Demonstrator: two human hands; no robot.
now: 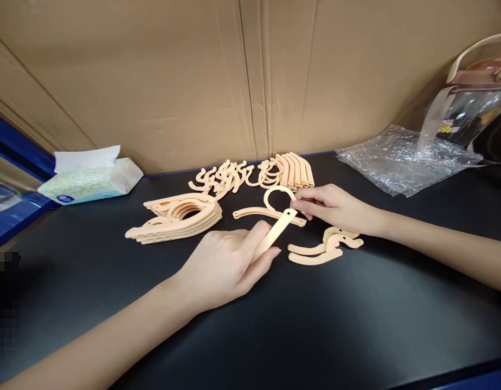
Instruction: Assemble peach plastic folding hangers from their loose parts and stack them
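My left hand (222, 265) pinches a cream plastic hanger arm (275, 231), its holed end pointing up and away. Against that end, my right hand (340, 208) grips a round hanger hook (268, 194) between thumb and fingers. Whether the two parts are joined is unclear. Just behind them lies a loose hanger arm (248, 211). Two wavy hanger pieces (315, 259) rest on the black table below my right hand. To the left is a stack of folded hangers (193, 227). Farther back sit curved small pieces (226, 176), more hooks (263, 176) and a row of arms (295, 169).
A tissue pack (91, 181) stands at the back left. Crumpled clear plastic (397, 162) lies at the back right, beside a strapped drinking bottle (474, 108). Brown cardboard (173, 81) walls off the table's (335, 330) far edge.
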